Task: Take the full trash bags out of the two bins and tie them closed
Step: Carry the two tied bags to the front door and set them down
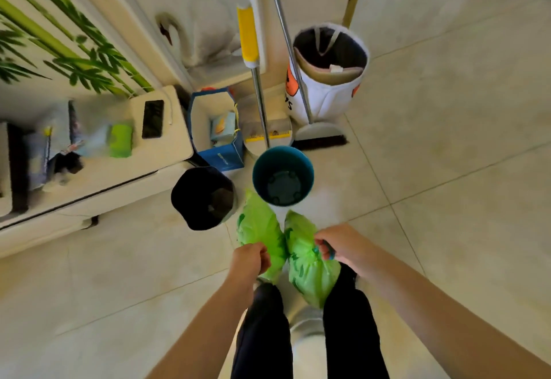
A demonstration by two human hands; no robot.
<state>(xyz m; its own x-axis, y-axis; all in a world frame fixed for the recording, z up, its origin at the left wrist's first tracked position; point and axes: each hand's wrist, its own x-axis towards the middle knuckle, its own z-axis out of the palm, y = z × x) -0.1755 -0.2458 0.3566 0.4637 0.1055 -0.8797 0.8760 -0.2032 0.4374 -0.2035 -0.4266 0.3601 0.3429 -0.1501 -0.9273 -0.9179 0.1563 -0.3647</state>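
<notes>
Two bright green trash bags hang side by side in front of my legs. My left hand (250,260) is closed on the top of the left green bag (258,229). My right hand (340,246) grips the gathered neck and blue drawstring of the right green bag (307,268). Just beyond the bags stand the two bins, both without a green bag inside: a black bin (202,198) on the left and a teal round bin (282,175) on the right, its bare bottom visible.
A white cabinet (98,175) with clutter on top runs along the left. Behind the bins are a blue box (222,156), a dustpan (268,135), a broom (323,138) and a white fabric basket (328,89). Bare tiled floor spreads to the right and near left.
</notes>
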